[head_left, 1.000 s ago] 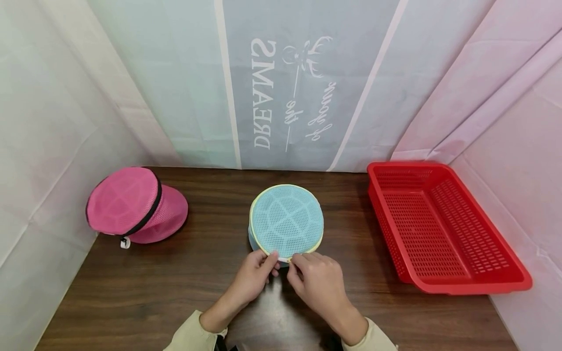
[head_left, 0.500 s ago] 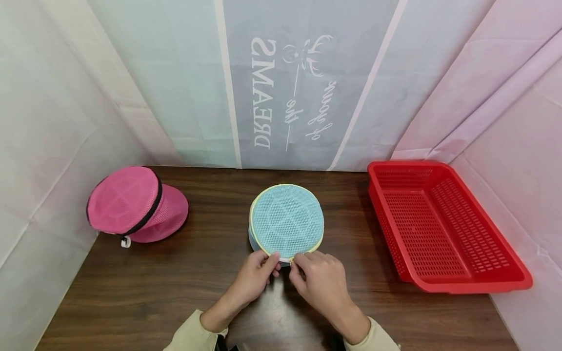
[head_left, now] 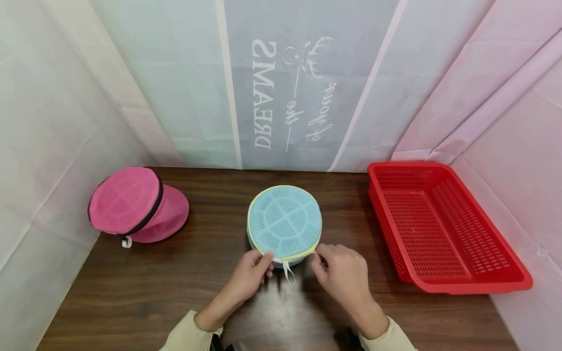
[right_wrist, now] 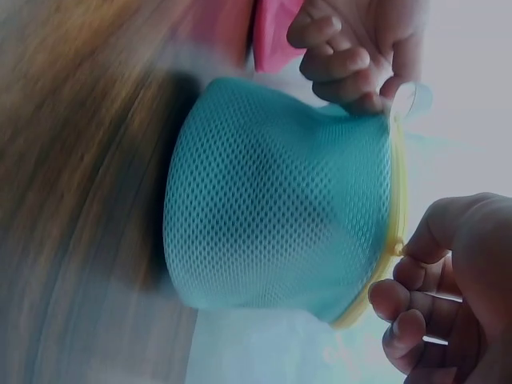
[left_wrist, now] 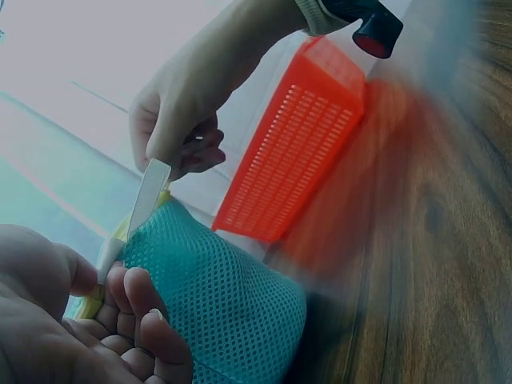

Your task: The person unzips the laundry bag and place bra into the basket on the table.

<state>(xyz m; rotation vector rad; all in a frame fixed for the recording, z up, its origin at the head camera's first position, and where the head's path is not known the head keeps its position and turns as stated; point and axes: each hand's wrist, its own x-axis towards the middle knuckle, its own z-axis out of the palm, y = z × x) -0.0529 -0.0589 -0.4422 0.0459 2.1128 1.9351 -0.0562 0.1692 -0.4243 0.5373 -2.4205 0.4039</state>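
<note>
Beneath mirrored "DREAMS" lettering (head_left: 263,93), the left hand (head_left: 249,275) pinches the blue bag (head_left: 284,222), the right hand (head_left: 344,273) its zipper pull (right_wrist: 398,247).

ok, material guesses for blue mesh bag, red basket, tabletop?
Blue mesh bag: likely synthetic fabric, fairly matte; fine open holes and soft, bending sides.
Red basket: probably moulded plastic, slight sheen; regular slots, smooth rounded rim.
Tabletop: wood or wood-look laminate, can't tell which; dark grain, glossy highlight.
</note>
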